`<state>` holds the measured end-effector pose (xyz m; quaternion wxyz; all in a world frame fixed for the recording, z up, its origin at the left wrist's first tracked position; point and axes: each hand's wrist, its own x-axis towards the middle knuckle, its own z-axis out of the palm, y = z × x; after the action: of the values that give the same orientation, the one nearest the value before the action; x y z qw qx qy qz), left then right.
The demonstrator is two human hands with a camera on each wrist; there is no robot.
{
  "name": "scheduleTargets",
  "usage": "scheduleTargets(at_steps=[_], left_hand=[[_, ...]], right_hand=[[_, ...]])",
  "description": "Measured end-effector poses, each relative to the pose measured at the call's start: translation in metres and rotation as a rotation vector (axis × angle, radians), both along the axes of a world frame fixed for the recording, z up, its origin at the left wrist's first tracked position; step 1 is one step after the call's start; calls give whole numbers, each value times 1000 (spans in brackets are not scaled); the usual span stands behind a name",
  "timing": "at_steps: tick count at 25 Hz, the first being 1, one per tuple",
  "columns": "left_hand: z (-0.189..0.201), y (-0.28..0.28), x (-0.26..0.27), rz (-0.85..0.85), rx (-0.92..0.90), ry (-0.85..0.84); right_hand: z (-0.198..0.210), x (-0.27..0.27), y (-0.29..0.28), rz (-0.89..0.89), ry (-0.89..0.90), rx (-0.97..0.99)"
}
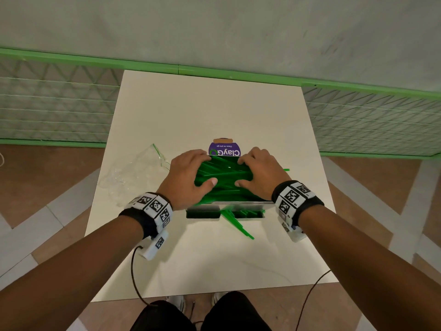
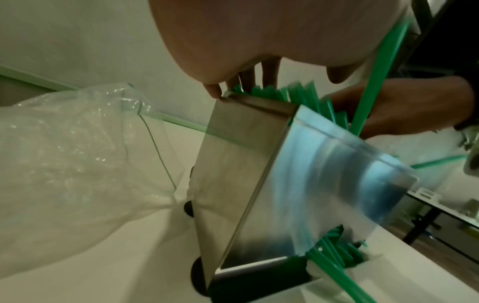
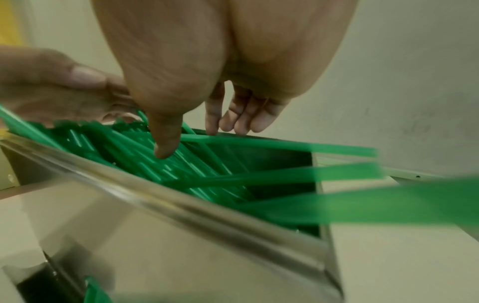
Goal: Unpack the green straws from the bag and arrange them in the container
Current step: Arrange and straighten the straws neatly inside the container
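the container (image 1: 238, 206), a steel box with an open top and a low slot in its near face, stands on the white table (image 1: 214, 111). the straws (image 1: 224, 173) lie heaped and crossed in the open top, several overhanging the rim to the right; a few more straws (image 1: 236, 223) stick out of the low slot onto the table. the left hand (image 1: 188, 177) rests on the left end of the heap, fingers spread over the far edge and thumb laid on the near straws. the right hand (image 1: 260, 175) mirrors it on the right end, fingers (image 3: 233, 114) straight at the far rim and thumb pressed down on the straws. neither hand closes around a straw. the bag (image 1: 133, 173), clear and crumpled, lies on the table left of the container, just beside it. a purple sign (image 1: 224, 148) stands behind the container.
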<state>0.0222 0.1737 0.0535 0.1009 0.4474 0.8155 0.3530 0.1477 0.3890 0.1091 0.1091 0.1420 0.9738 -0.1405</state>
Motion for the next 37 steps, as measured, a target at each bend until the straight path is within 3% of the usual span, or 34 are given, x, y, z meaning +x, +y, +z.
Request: scheduleTargets(at_steps=[2,5,7,11,13,17,20,23,26,28,31,32,37], left_hand=[[-5,4,-2,37,-15,-16],[11,19,-18,247,119,-412],[20,16,-26,211,134,-536],[19,-7,-14,-68,-81,-397],[12,-8,-11,-27,-50,-340],[3,1,-12,15,-22,-67],[3,8,-15,62,-15,-87],[7,10,-14,100,32,-109],[5,6,-7,101,109,-167],[3,4,-4,96,117,-191],[0,4,-3,104,108,-199],[1,5,-3,108,106,-201],[-1,4,-1,121,84,-199]], right_hand=[[-1,6,-2,-9,17,-96],[-4,11,-4,-35,91,-215],[-6,11,-6,-50,85,-297],[-8,0,-13,1,65,-302],[-7,-5,-12,-11,77,-289],[-4,1,-11,32,79,-175],[4,25,-27,-54,277,-276],[4,46,-51,-119,357,-401],[-11,64,-68,-116,372,-335],[-30,76,-73,-100,239,-261],[-66,88,-80,-148,-198,-160],[-77,89,-82,-179,-268,-146],[-106,80,-88,-229,-244,-8]])
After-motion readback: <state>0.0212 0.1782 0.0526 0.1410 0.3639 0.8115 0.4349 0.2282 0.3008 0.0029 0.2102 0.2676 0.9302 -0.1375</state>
